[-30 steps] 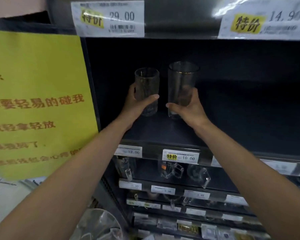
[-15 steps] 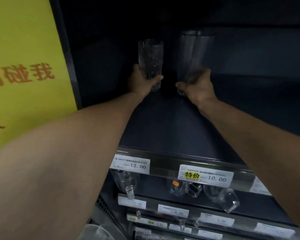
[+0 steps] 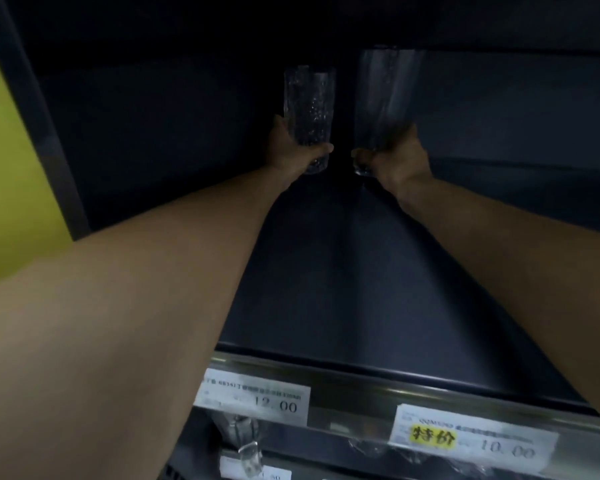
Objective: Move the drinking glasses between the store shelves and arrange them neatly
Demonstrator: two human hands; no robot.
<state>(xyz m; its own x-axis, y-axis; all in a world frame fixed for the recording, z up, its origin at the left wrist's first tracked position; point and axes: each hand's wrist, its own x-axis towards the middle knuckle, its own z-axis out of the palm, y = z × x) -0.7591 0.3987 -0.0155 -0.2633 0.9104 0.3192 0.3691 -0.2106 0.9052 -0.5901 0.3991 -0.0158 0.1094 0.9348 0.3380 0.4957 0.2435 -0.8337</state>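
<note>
The left hand (image 3: pixel 293 152) was wrapped around the lower part of a textured glass (image 3: pixel 309 105), thumb across the front near its base, while the right hand (image 3: pixel 394 157) gripped the foot of a taller smooth glass (image 3: pixel 385 98) the same way. Both grips sat low, probably so the bases could meet the shelf first and the fingers slip away without tipping anything. The two glasses stood upright and close beside each other, not touching, in the upper centre of the frame, deep toward the back of the dark shelf (image 3: pixel 343 289); whether their bottoms rested on it could not be told. Both forearms ran in from the lower corners. Along the bottom edge hung two price tags (image 3: pixel 253 398), and a yellow sign (image 3: pixel 11 174) filled the left side.
</note>
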